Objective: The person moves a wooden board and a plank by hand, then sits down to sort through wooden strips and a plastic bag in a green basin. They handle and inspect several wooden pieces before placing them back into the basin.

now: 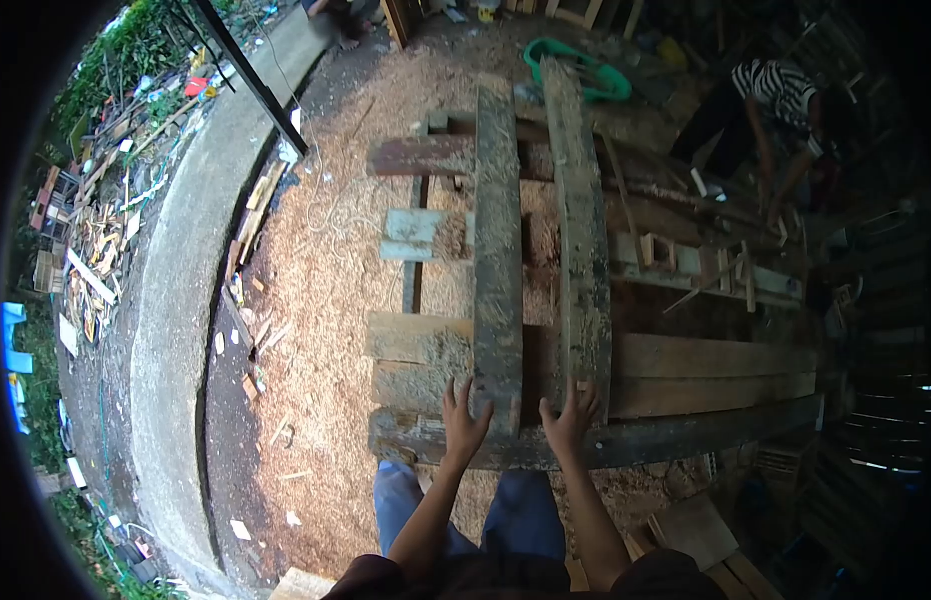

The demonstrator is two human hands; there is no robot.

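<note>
Two long, weathered planks lie side by side, running away from the person across a stack of cross timbers (686,370) on ground covered in sawdust (326,300). Left hand (464,420) rests flat on the near end of the left plank (498,250), fingers spread, palm down, gripping nothing. Right hand (572,416) likewise lies open with fingers splayed on the near end of the right plank (583,240); it presses rather than clasps. Both planks sit roughly parallel, close but with a narrow gap between them, their near ends reaching the dark beam (666,438) at the front of the stack. Judgement: the planks appear already laid on the supports and are being steadied or aligned; no fastening, marking or cutting is evident, so most of the work seems left. A curved concrete kerb (171,300) bounds the sawdust on the left, with scrap wood (91,250) beyond. A second person in a striped shirt (781,90) bends over timber at the upper right, well apart. A green hose (576,65) lies beyond the far plank ends.
</note>
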